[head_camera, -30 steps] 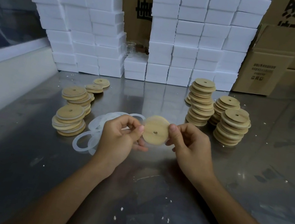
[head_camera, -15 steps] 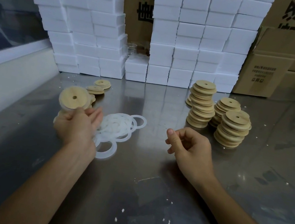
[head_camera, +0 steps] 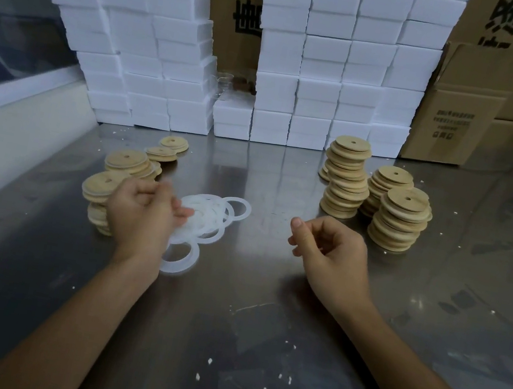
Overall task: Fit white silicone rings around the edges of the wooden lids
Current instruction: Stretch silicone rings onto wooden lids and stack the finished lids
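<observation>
A loose pile of white silicone rings [head_camera: 210, 217] lies on the steel table [head_camera: 241, 329] left of centre. My left hand [head_camera: 141, 218], blurred, hovers at the pile's left edge with its fingers loosely curled, holding nothing. Behind it stand two stacks of ringed wooden lids [head_camera: 100, 185], [head_camera: 127, 161]. My right hand [head_camera: 330, 255] rests mid-table, loosely curled and holding nothing. Three stacks of bare wooden lids [head_camera: 345, 175], [head_camera: 391, 182], [head_camera: 403, 217] stand beyond it at the right.
Two short lid piles [head_camera: 173, 143], [head_camera: 161, 153] sit further back on the left. A wall of white foam boxes [head_camera: 322, 68] and cardboard boxes [head_camera: 455, 126] line the back edge. White crumbs dot the table near me.
A second ago both hands held a ringed lid at centre. My left hand carried it left, set it on the near left stack and let go, and now hovers at the rings. The right hand stayed put.
</observation>
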A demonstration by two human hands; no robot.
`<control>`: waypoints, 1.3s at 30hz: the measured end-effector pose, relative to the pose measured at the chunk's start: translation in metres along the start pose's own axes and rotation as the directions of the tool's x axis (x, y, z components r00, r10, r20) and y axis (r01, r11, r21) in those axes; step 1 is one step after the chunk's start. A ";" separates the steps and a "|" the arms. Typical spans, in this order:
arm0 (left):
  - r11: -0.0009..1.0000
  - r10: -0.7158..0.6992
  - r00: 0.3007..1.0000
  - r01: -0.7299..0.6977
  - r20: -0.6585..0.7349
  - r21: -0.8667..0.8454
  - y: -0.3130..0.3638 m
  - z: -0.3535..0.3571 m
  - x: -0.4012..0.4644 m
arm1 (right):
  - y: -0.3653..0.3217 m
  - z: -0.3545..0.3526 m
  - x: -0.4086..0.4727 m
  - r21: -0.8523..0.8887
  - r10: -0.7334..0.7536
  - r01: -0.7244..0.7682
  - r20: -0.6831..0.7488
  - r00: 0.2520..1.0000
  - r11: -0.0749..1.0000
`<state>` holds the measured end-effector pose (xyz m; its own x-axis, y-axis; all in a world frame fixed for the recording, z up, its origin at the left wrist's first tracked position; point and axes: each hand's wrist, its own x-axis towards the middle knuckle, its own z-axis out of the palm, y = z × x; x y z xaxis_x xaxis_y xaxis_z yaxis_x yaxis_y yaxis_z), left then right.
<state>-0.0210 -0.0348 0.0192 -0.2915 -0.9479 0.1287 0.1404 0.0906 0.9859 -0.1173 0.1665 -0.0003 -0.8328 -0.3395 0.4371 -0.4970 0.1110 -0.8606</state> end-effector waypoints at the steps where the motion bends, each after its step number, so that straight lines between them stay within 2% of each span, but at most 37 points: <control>1: 0.975 0.137 0.988 -0.148 0.074 0.165 -0.004 0.000 -0.003 | 0.000 -0.002 0.001 -0.034 -0.032 0.031 -0.033 0.999 0.999; 3: 0.824 0.315 0.908 -0.406 0.277 0.396 -0.011 0.000 -0.009 | 0.001 -0.009 0.006 -0.107 -0.107 0.094 -0.125 0.986 0.990; 5: 0.691 0.319 0.826 -0.538 0.465 0.483 -0.013 -0.001 -0.014 | 0.003 -0.022 0.014 -0.232 -0.200 0.147 -0.221 0.955 0.961; 7: 0.567 0.264 0.772 -0.609 0.578 0.554 -0.014 -0.002 -0.015 | 0.008 -0.036 0.024 -0.396 -0.274 0.147 -0.288 0.918 0.906; 8: 0.517 0.239 0.760 -0.627 0.605 0.583 -0.013 -0.003 -0.016 | 0.011 -0.044 0.028 -0.466 -0.302 0.133 -0.310 0.902 0.875; 10: 0.486 0.195 0.766 -0.618 0.612 0.618 -0.010 -0.004 -0.017 | 0.016 -0.058 0.035 -0.571 -0.310 0.078 -0.321 0.895 0.817; 14: 0.463 0.137 0.795 -0.579 0.591 0.671 -0.006 -0.004 -0.019 | 0.031 -0.076 0.045 -0.691 -0.083 -0.092 -0.216 0.973 0.717; 16: 0.440 0.133 0.799 -0.578 0.586 0.688 -0.003 -0.003 -0.020 | 0.038 -0.080 0.048 -0.712 0.012 -0.145 -0.188 0.982 0.687; 18: 0.428 0.136 0.800 -0.580 0.585 0.693 0.001 -0.004 -0.021 | 0.043 -0.080 0.048 -0.681 -0.019 -0.138 -0.218 0.976 0.719; 20: 0.444 0.134 0.802 -0.574 0.582 0.688 0.003 -0.004 -0.022 | 0.045 -0.079 0.048 -0.638 -0.119 -0.081 -0.264 0.957 0.765; 24: 0.468 0.149 0.806 -0.568 0.573 0.677 0.005 -0.004 -0.023 | 0.041 -0.080 0.046 -0.620 -0.269 0.044 -0.274 0.923 0.783; 27: 0.488 0.171 0.806 -0.569 0.567 0.662 0.004 -0.003 -0.022 | 0.033 -0.074 0.044 -0.504 -0.340 0.171 -0.264 0.903 0.847; 31: 0.555 0.208 0.771 -0.600 0.603 0.576 0.003 0.000 -0.022 | 0.018 -0.057 0.038 -0.430 -0.402 0.266 -0.266 0.876 0.863; 33: 0.635 0.193 0.761 -0.577 0.619 0.513 0.003 0.002 -0.024 | 0.012 -0.048 0.032 -0.329 -0.367 0.276 -0.255 0.895 0.903; 35: 0.698 0.196 0.744 -0.563 0.639 0.442 0.003 0.003 -0.026 | 0.007 -0.039 0.026 -0.154 -0.282 0.253 -0.205 0.937 0.955; 37: 0.737 0.222 0.706 -0.573 0.672 0.358 0.002 0.004 -0.028 | 0.002 -0.030 0.020 0.048 -0.151 0.160 -0.164 0.975 0.986; 39: 0.749 0.229 0.666 -0.586 0.710 0.309 0.001 0.004 -0.030 | -0.002 -0.021 0.016 0.249 0.021 0.005 -0.100 0.995 0.969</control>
<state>-0.0163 -0.0050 0.0170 -0.8335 -0.3942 0.3871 -0.0163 0.7179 0.6959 -0.1349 0.1807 0.0139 -0.8632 -0.2421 0.4431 -0.4247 -0.1263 -0.8965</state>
